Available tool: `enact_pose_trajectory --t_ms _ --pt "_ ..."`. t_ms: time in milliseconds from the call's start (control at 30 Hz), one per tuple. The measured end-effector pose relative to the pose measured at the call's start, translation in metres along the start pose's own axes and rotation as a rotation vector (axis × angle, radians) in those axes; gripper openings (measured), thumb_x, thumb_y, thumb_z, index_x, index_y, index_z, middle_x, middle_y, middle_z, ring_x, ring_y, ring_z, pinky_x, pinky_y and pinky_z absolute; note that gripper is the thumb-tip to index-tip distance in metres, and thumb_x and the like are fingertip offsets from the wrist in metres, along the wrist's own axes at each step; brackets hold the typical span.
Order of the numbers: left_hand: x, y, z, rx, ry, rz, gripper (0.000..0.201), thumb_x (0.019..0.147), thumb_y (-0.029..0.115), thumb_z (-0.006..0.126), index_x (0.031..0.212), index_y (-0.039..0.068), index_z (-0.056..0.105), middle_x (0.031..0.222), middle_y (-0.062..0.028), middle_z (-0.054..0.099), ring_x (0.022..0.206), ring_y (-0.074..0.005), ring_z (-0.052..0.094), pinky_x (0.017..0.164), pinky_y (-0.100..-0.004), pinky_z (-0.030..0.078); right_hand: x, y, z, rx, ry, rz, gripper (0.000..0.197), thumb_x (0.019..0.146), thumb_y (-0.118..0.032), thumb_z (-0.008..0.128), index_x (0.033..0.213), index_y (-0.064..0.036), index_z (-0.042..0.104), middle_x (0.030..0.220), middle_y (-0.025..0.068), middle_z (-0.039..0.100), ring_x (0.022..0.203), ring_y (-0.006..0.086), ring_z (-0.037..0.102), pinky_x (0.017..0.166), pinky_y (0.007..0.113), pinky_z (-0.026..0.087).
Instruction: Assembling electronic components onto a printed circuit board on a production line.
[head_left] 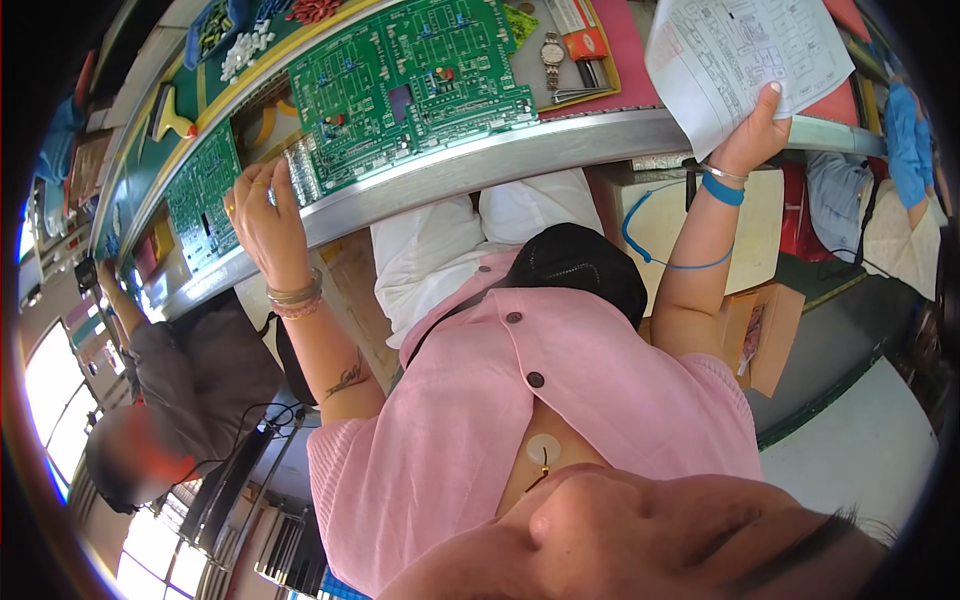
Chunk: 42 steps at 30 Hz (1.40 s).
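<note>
Shirt (pixel 440 410), pink and buttoned, is nearest, on the person's side of the board (pixel 420 85), with a black bag (pixel 580 270) across its front. White trousers (pixel 480 240) come next, between the shirt and the board. To the right of the trousers, a blue cord (pixel 626 230) hangs in a loop by the right forearm.

Left hand (pixel 268 215) is raised just left of the board's near left corner, its fingers bent and bunched; I cannot tell whether they pinch anything. Right hand (pixel 752 135), well to the right of the board, pinches the lower edge of a sheet (pixel 730 70), thumb over the printed face. The sheet slants up and away from that hand, its face to the camera; its top runs out of view, so I cannot tell its long axis.

The metal rail (pixel 450 158) of the desk runs along the board's near side. The board lies flat just past it, component face up, its long axis roughly following the rail. A smaller board (pixel 203 195) lies to its left, beyond the left hand. Right of the board are a tray (pixel 612 90) and a watch (pixel 552 60) in it. Past the board's far left corner sit white parts (pixel 246 52). Farther left of the board is a co-worker (pixel 210 350) in a dark top.
</note>
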<state>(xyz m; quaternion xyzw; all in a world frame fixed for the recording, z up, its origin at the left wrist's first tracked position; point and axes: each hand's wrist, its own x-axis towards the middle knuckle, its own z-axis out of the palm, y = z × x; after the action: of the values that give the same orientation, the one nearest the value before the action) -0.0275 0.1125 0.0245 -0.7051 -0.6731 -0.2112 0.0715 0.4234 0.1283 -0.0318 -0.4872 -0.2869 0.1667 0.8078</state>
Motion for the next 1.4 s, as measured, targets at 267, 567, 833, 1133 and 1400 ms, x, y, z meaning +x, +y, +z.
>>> enact_pose_trajectory --t_ms 267,567,833,1133,1400 --pt "-0.011 -0.008 0.007 -0.043 -0.079 0.002 0.02 0.085 0.02 0.058 0.086 0.003 0.067 0.092 -0.0099 0.062 0.089 -0.0293 0.052 0.08 -0.0377 0.04 -0.002 -0.003 0.001 -0.108 -0.028 -0.015 0.033 0.09 -0.013 0.049 0.114 0.0101 0.051 0.109 0.017 0.058 0.092 0.0234 0.059 0.081 0.032 0.049" --pt "-0.014 -0.006 0.018 -0.094 -0.132 -0.004 0.018 0.084 0.018 0.059 0.087 0.002 0.067 0.092 -0.0095 0.062 0.089 -0.0302 0.052 0.079 -0.0378 0.042 0.0 -0.003 0.002 -0.118 -0.045 -0.018 0.031 0.089 -0.016 0.054 0.108 0.0088 0.054 0.106 0.0146 0.059 0.091 0.0195 0.058 0.079 0.031 0.049" --pt "-0.021 0.062 0.013 -0.14 -0.149 0.462 0.041 0.066 -0.003 0.054 0.099 0.018 0.067 0.104 -0.0042 0.056 0.098 -0.0246 0.049 0.083 -0.0365 0.042 0.0 -0.003 0.0 -0.16 -0.042 -0.012 0.034 0.091 -0.016 0.05 0.113 0.0093 0.051 0.108 0.0158 0.059 0.091 0.0219 0.059 0.079 0.032 0.049" --pt "-0.019 0.071 0.028 -0.159 -0.181 0.509 0.038 0.065 0.001 0.056 0.099 0.015 0.066 0.104 -0.0044 0.054 0.099 -0.0236 0.048 0.082 -0.0357 0.041 -0.002 -0.006 0.007 -0.121 -0.023 -0.001 0.03 0.089 -0.014 0.053 0.109 0.0084 0.054 0.105 0.0145 0.06 0.09 0.0193 0.059 0.079 0.031 0.049" --pt "0.022 0.038 0.008 -0.318 -0.018 0.366 0.015 0.069 0.003 0.068 0.082 0.009 0.066 0.088 -0.004 0.061 0.087 -0.0264 0.053 0.077 -0.0367 0.042 0.002 -0.001 -0.006 -0.213 -0.052 -0.01 0.036 0.091 -0.017 0.05 0.115 0.0097 0.05 0.111 0.0161 0.057 0.093 0.0223 0.058 0.082 0.032 0.047"
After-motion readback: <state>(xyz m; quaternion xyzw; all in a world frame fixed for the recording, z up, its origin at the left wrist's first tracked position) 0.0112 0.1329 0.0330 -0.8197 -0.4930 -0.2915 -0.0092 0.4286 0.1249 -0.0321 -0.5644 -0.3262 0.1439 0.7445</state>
